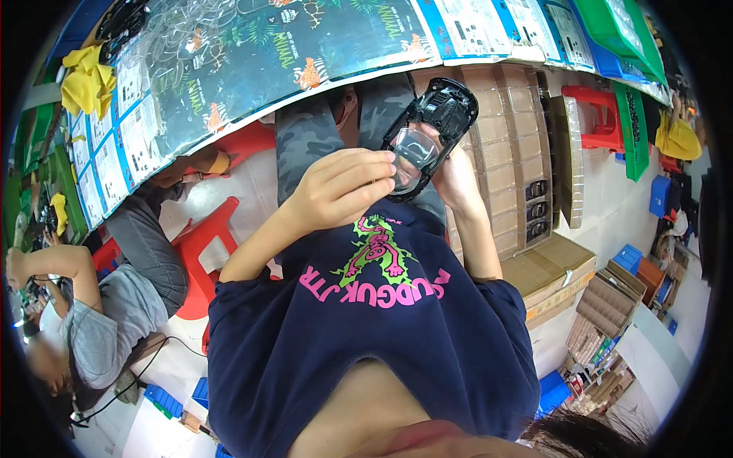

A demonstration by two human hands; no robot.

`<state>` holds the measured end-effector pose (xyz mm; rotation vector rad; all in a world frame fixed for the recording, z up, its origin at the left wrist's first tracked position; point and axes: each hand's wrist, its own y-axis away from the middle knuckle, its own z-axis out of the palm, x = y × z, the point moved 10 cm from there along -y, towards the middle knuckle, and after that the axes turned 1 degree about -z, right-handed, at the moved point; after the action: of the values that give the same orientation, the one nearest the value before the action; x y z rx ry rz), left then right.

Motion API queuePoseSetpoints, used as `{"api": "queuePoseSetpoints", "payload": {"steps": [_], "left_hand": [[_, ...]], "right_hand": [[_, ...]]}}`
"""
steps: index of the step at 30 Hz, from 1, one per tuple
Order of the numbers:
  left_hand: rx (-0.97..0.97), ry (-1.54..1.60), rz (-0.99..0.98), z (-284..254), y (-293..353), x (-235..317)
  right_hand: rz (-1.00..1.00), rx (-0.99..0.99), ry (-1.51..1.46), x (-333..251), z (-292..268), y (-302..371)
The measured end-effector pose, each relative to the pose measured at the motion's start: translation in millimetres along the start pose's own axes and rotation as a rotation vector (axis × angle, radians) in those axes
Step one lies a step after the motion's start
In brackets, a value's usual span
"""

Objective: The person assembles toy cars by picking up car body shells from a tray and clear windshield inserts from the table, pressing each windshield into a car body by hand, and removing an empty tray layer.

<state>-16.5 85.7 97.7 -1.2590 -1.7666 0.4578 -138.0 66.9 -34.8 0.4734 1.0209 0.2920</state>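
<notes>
Fingertips of the left hand [336, 189], drawn close together in the head view, grip the near edge of a clear curved plastic piece [417, 146]. That piece sits within the open frame of a black plastic toy-car shell [449, 101], which is tilted above the person's lap, just off the table's near edge. The right hand [456, 177] holds the shell from its right side and from beneath; its fingers show partly through the opening, and the rest of its grip is hidden.

Beyond the hands, the worktable [252, 91] carries a dark printed sheet, with a heap of clear plastic parts [179, 49] at its left. To the right of the shell stands a divided cardboard box [492, 126], with small black parts [537, 208] in its near right-hand cells. A co-worker in a grey shirt [118, 324] sits at the left.
</notes>
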Motion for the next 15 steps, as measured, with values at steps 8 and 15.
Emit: {"api": "queuePoseSetpoints", "payload": {"steps": [8, 15], "left_hand": [[0.073, -0.2, 0.02, 11.8, 7.6, 7.9], [0.037, -0.357, 0.01, 16.7, 8.2, 14.0]], "right_hand": [[-0.041, -0.091, -0.154, -15.4, 33.2, 3.1], [-0.097, -0.117, -0.255, -10.8, 22.2, -1.9]]}}
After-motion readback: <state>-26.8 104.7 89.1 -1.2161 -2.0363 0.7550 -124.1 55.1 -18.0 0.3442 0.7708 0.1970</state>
